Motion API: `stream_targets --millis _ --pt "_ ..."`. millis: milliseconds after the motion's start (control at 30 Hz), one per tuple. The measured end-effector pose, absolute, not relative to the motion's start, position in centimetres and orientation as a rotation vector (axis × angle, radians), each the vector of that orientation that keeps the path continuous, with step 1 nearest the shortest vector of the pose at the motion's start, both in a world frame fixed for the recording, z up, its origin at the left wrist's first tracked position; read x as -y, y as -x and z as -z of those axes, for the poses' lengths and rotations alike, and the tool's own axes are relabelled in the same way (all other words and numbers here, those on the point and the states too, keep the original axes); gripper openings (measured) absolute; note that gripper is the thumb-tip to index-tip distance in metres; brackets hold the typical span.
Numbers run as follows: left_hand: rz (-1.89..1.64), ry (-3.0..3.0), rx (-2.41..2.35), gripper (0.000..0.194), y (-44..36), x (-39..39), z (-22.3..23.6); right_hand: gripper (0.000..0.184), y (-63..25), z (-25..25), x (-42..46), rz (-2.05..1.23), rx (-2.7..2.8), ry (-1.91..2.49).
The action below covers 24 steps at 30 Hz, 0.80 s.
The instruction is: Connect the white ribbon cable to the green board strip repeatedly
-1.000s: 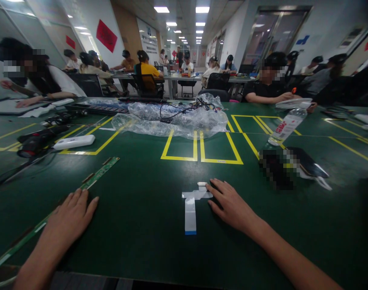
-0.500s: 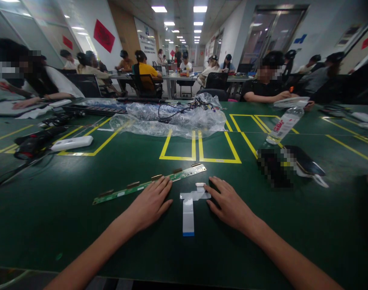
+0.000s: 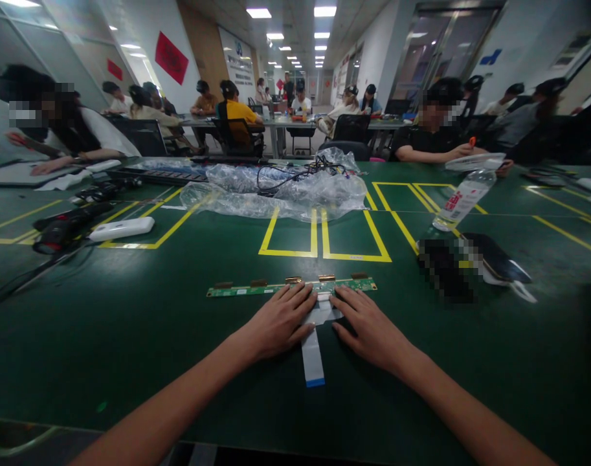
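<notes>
A long, narrow green circuit board [image 3: 241, 292] lies nearly level across the table in front of me, with several brownish tabs along its far edge. My left hand [image 3: 279, 323] rests flat, fingers stretched, its fingertips at the board's near edge. Below the board's middle is a white flat ribbon cable [image 3: 313, 364] with a blue end towards me and a clear film strip across it. The cable's far end sits close against the board; whether it is plugged in, I cannot tell. My right hand [image 3: 373, 327] lies with fingers extended, their tips by that far end and the board.
Crumpled bubble wrap [image 3: 276, 194] with black cables lies beyond yellow tape outlines. A tilted water bottle [image 3: 465, 200] and a dark phone [image 3: 499, 259] are at right. A white stick-shaped device [image 3: 123, 229] and black gear [image 3: 72, 226] lie left. Co-workers sit across the table.
The circuit board has swung from a slant to nearly level and shifted right, up to the cable's far end. My left hand has moved right, towards my right hand; the cable has tilted slightly.
</notes>
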State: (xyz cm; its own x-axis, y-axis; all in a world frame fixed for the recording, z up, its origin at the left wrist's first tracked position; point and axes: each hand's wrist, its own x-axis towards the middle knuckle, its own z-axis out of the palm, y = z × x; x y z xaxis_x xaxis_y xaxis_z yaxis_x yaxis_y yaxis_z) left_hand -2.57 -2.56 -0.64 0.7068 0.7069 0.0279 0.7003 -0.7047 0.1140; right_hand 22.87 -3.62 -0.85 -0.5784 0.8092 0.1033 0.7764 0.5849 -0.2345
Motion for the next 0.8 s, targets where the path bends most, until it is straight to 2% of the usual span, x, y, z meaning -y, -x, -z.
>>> stream_targets --millis 233,800 --pt "-0.175 -2.85 -1.159 0.057 2.5 2.4 0.9 0.055 -22.8 0.6 3.7 -0.233 2.611 1.323" --pt "-0.143 -2.864 -1.176 0.056 2.6 2.7 1.0 0.053 -22.8 -0.4 3.9 -0.255 2.574 1.348"
